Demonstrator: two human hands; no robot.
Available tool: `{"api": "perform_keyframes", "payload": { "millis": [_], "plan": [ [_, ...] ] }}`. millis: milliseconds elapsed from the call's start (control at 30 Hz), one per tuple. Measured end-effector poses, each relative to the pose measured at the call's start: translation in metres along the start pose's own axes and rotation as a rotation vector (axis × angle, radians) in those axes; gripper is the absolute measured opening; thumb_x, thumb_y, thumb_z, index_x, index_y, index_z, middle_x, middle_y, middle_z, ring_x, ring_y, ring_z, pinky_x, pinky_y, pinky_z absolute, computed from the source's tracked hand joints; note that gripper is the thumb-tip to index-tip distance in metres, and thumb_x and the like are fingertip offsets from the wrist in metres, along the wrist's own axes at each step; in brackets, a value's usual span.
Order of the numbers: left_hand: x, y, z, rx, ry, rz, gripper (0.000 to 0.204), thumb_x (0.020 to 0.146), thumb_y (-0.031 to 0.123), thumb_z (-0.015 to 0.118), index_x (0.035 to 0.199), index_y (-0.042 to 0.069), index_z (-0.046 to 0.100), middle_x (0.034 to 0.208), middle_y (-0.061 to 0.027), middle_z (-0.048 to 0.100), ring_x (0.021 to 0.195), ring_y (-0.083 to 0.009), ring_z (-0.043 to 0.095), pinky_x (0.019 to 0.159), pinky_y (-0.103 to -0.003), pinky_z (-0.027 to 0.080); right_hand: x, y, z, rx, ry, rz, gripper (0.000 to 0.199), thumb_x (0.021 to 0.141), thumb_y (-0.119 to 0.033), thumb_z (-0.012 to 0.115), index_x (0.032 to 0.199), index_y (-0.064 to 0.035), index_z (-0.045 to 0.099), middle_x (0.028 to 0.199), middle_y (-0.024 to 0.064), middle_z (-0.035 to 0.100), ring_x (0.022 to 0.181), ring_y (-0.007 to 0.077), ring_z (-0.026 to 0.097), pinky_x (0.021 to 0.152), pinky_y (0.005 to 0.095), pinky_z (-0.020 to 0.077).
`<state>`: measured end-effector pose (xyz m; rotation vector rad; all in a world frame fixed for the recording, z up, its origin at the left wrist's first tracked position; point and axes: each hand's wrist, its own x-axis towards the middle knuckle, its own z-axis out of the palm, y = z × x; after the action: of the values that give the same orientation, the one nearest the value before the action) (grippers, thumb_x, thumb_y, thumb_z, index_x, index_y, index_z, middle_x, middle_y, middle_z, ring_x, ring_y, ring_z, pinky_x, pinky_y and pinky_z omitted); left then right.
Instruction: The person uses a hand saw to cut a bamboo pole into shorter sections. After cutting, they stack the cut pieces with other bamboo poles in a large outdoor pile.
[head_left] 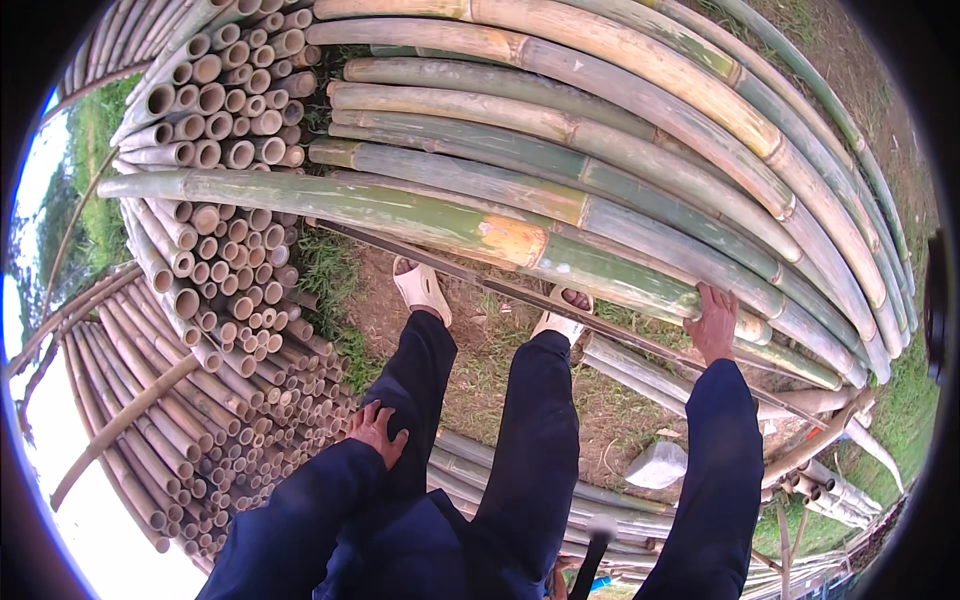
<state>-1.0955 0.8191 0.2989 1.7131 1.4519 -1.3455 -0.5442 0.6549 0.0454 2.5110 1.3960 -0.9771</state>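
A long green bamboo pole [430,215] with a yellowish patch near one joint lies slantwise in front of me, from the stack at the left to my right hand. My right hand [712,322] grips its near right end, fingers curled over the cut edge. My left hand [375,436] rests on my left thigh, fingers apart, holding nothing. Beyond the green pole, several thick bamboo poles [560,125] lie side by side. A narrow dark rail [470,277] runs below the pole.
A tall stack of cut bamboo [210,125] stands at the left, ends facing me. Lower left, thinner poles [130,400] are piled behind a slanting post [125,430]. More poles [465,455] lie beneath me. A whitish lump [657,465] sits on the grassy ground near my right forearm.
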Motion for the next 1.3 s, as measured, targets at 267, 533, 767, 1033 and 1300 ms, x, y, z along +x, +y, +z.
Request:
{"api": "perform_keyframes", "payload": {
  "millis": [267,533,767,1033,1300],
  "plan": [
    [-0.006,-0.036,0.012,-0.233,0.016,-0.031,0.06,0.092,0.045,0.062,0.14,0.011,0.051,0.152,-0.0169,0.04,0.141,-0.0406,0.037,0.116,-0.052,0.031,-0.056,-0.029,-0.073,-0.035,-0.002,-0.289,0.067,0.055,-0.02,0.087,0.114,-0.0026,0.059,0.104,0.0182,0.064,0.109,0.0401,0.057,0.105,0.0503,0.0398],
    [0.009,-0.063,0.0,-0.308,-0.057,0.01,0.067,0.092,0.053,0.055,0.145,0.013,0.047,0.155,-0.0137,0.037,0.145,-0.0406,0.03,0.118,-0.057,0.023,-0.152,-0.13,-0.233,-0.174,-0.276,-0.207,0.06,0.049,-0.034,0.087,0.096,-0.0038,0.065,0.089,0.0175,0.066,0.089,0.0391,0.063,0.083,0.0464,0.049],
    [0.021,-0.096,0.003,-0.426,-0.103,0.078,0.069,0.093,0.052,0.054,0.146,0.008,0.045,0.151,-0.0133,0.04,0.14,-0.0409,0.035,0.116,-0.056,0.026,-0.109,-0.303,-0.262,-0.209,0.176,-0.388,0.057,0.05,-0.025,0.088,0.097,-0.0033,0.065,0.09,0.0166,0.065,0.089,0.039,0.061,0.082,0.0477,0.0476],
    [0.03,-0.128,-0.023,-0.518,-0.136,0.155,0.068,0.094,0.051,0.055,0.143,0.005,0.047,0.147,-0.0149,0.044,0.136,-0.0403,0.04,0.114,-0.054,0.029,-0.009,-0.575,-0.255,-0.094,-0.082,-0.512,0.06,0.056,-0.039,0.081,0.098,0.0016,0.069,0.088,0.0225,0.07,0.083,0.0395,0.067,0.078,0.0472,0.0527],
    [0.042,-0.156,-0.029,-0.665,-0.142,0.178,0.066,0.095,0.049,0.054,0.144,0.006,0.046,0.146,-0.0143,0.045,0.137,-0.0382,0.04,0.115,-0.054,0.029,0.088,-0.93,-0.3,-0.153,-0.057,-0.635,0.07,0.061,-0.05,0.078,0.107,0.0016,0.072,0.105,0.0246,0.072,0.098,0.0362,0.071,0.089,0.0432,0.054]
  ]
}}
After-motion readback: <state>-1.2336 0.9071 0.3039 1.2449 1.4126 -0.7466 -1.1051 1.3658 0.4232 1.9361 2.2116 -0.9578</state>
